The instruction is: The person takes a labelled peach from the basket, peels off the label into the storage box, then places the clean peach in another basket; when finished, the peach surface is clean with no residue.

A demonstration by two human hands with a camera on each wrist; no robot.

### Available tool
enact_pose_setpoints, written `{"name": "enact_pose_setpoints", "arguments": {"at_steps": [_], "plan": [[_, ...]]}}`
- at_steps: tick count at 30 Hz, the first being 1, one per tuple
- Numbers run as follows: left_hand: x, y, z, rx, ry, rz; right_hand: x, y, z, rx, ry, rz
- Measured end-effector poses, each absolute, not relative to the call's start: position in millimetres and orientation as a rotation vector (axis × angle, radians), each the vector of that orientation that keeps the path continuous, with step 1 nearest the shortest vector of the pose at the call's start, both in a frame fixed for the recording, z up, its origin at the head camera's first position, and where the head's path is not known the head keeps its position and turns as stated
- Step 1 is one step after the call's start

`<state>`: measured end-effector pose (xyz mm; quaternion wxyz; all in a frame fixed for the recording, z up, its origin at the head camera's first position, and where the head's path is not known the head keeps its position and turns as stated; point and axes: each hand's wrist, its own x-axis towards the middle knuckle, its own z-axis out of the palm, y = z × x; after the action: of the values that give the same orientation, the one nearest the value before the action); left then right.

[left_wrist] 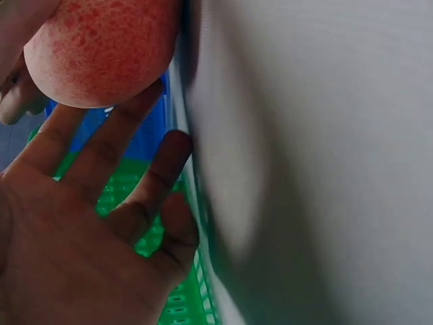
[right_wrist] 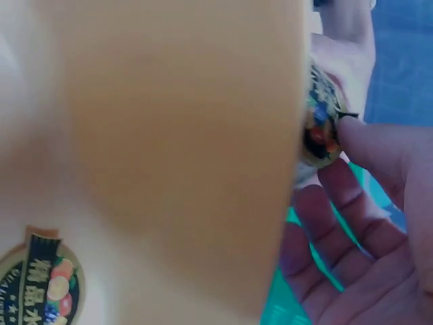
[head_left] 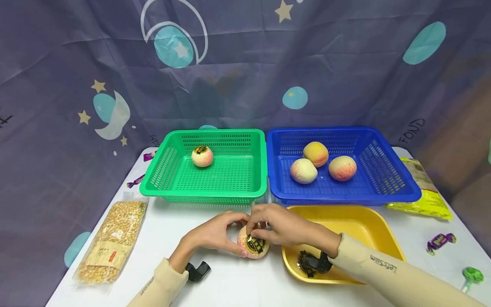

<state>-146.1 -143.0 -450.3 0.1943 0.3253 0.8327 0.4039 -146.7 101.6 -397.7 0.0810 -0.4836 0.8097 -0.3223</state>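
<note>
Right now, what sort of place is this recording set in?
Probably a staged tabletop setup, not a working kitchen: a white table before a star-and-moon cloth backdrop, with a green basket and a blue basket of peaches laid out for sorting.

Your white table (head_left: 230,285) carries a green basket (head_left: 172,187). Right of it, touching, is a blue basket (head_left: 399,194). In front sits a yellow tray (head_left: 383,238). Left-front lies a popcorn kernel bag (head_left: 113,241); wrapped candies (head_left: 441,241) lie far right.

Cream long sleeves (head_left: 368,264), "letsslim" lettering, black wrist straps (head_left: 197,271).
</note>
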Motion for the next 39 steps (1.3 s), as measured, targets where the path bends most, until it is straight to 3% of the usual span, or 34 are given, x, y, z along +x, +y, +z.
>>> {"name": "enact_pose_setpoints", "arguments": {"at_steps": [6, 14, 28, 39], "plan": [[-147.1, -146.0, -448.2, 0.832, 2.255, 1.175, -144.0, 109.9, -387.7, -1.447, 2.374, -1.117], [-149.9, -149.5, -450.2, 0.825, 2.218, 1.195, -142.4, 145.2, -370.5, -1.254, 2.402, -1.373], [-148.9, -150.9, -447.1, 0.801, 2.220, 1.180, -127.8, 241.5, -380.1, -1.005, 2.428, -1.118], [-152.0, -150.1, -447.8, 0.802, 2.198, 1.191, -112.2, 279.8, -391.0, -0.876, 2.174, -1.047]]}}
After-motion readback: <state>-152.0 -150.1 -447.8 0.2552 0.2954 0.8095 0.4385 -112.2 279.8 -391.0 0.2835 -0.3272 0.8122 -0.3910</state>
